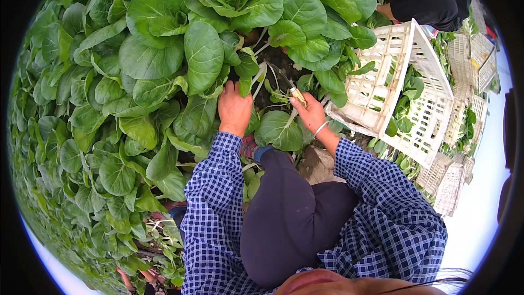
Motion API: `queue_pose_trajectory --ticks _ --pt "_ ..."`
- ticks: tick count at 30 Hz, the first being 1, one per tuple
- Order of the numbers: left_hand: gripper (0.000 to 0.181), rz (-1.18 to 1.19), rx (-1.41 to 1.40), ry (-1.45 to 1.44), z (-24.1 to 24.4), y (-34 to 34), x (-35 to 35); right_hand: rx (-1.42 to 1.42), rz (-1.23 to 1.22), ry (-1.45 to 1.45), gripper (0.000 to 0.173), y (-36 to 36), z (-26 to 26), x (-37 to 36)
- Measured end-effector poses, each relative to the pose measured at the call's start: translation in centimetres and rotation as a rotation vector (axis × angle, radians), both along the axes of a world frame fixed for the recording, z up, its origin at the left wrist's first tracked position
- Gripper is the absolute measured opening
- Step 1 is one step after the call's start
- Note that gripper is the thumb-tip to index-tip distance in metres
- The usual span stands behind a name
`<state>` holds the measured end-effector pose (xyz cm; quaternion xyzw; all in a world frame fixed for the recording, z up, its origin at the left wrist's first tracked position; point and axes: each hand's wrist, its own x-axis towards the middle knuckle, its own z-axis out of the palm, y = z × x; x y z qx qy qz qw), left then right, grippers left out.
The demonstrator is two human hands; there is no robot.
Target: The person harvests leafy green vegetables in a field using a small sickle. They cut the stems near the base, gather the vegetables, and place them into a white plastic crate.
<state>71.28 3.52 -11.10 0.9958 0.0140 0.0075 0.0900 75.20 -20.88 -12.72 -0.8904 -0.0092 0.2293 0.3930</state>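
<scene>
My left hand (235, 108) reaches in among the leaves of a leafy green plant (204, 57), its fingers curled at the stalks and their tips hidden by foliage. In my right hand (310, 112) is a knife with a pale wooden handle (297, 95) and a metal band. The thin blade (282, 76) points up and left over dark soil, close to some pale stems (260, 74). Below the knife, a broad leaf (280, 130) spreads out between my two hands.
Dense leafy greens (110, 131) fill the left side. A white plastic crate (378, 78) with cut greens inside stands tilted beside my right hand. More crates (462, 55) line the far right. Another person's dark-clad leg (425, 6) is at the upper right; a stone (317, 164) lies near my knee.
</scene>
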Motion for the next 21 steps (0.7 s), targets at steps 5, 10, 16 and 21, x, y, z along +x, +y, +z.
queue_pose_trajectory --ticks 5,10,16,21 --pt "0.021 0.051 -0.040 0.017 -1.0 0.2 -0.3 -0.190 0.170 -0.044 0.042 -0.3 -1.0 2.0" --pt "0.022 0.151 -0.183 0.048 -1.3 0.3 -0.7 -0.373 0.347 -0.179 0.038 0.0 -0.6 2.4" --pt "0.017 0.191 -0.265 0.027 -2.5 0.2 -0.6 -0.370 0.370 -0.166 0.038 0.2 -1.4 2.8" --pt "0.008 -0.073 -0.215 0.325 1.4 -4.3 -2.2 -0.197 0.231 -0.036 0.038 -4.0 0.7 -0.3"
